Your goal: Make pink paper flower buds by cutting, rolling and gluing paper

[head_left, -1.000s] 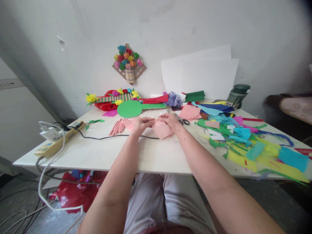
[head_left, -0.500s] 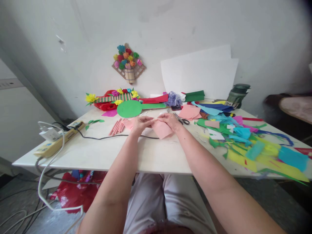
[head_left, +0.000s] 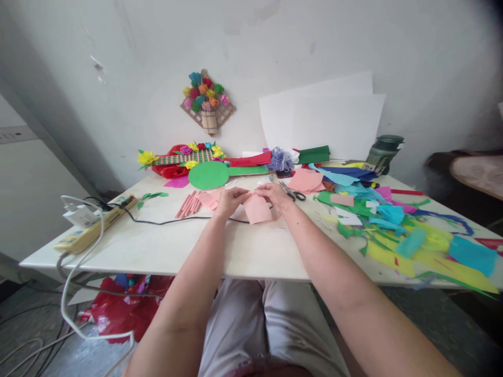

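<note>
Left hand (head_left: 232,201) and right hand (head_left: 275,195), fingertips pinched tight on the far edge of pink paper (head_left: 258,210) | it's between them over mid desk (head_left: 259,256) | pink rolls (head_left: 188,204) left, scissors (head_left: 299,196) just right | green disc (head_left: 209,176) far left, coloured scraps (head_left: 391,213) right!
</note>
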`<state>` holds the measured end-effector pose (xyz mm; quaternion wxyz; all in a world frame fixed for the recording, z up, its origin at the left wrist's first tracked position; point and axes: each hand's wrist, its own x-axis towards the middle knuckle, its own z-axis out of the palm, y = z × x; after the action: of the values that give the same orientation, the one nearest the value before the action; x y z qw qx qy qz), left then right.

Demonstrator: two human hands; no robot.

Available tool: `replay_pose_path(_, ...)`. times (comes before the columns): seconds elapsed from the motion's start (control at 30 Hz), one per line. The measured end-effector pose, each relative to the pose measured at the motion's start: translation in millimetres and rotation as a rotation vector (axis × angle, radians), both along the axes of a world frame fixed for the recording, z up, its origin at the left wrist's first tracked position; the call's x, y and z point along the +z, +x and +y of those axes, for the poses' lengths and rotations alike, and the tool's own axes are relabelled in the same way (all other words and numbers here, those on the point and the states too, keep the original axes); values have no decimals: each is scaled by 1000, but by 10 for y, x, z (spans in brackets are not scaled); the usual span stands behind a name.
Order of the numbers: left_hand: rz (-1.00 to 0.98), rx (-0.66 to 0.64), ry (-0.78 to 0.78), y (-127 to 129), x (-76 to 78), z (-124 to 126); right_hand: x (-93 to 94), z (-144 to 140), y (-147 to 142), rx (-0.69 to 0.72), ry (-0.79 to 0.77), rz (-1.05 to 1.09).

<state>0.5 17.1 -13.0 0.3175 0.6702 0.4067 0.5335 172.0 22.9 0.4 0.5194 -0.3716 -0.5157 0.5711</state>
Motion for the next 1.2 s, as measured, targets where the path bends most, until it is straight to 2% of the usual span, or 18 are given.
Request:
replay_pose_path(0.47,-14,-40,-10,13,65,-52,-16,58,73,62,-48,20)
replay_pose_path(0.73,-127,-92,-72,8,51,-51,15,27,84,86,20,9)
replay_pose_path(0.93,-145,-110,-128,20,146,-172,-26,61,95,92,73,5)
replay_pose_path(1.2,-174,-83,-126,2,155,-160,-32,43,66,97,116,-30)
